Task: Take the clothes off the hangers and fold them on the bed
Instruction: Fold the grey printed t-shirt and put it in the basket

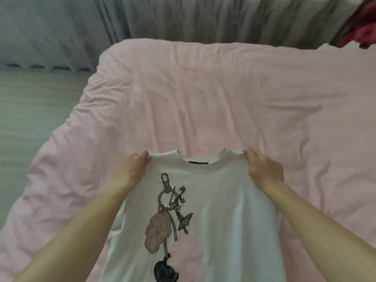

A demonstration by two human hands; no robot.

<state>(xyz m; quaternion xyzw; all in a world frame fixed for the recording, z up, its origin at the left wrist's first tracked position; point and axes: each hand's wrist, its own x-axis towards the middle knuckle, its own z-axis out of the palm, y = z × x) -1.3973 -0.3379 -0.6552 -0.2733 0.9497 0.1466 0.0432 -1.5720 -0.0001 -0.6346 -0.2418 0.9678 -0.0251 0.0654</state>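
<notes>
A white T-shirt [219, 210] with a keychain print on its front hangs spread between my hands, print facing me, above the pink bed cover [203, 94]. My left hand [130, 169] pinches the shirt's left shoulder. My right hand [262, 167] pinches its right shoulder. The neckline with a black label sits between them. The shirt's lower part runs out of view at the bottom. No hanger is in sight.
The wrinkled pink cover spreads across most of the view. Grey curtains [183, 17] hang behind the bed. A grey striped floor [30, 110] lies to the left. Dark red fabric [364, 27] sits at the top right corner.
</notes>
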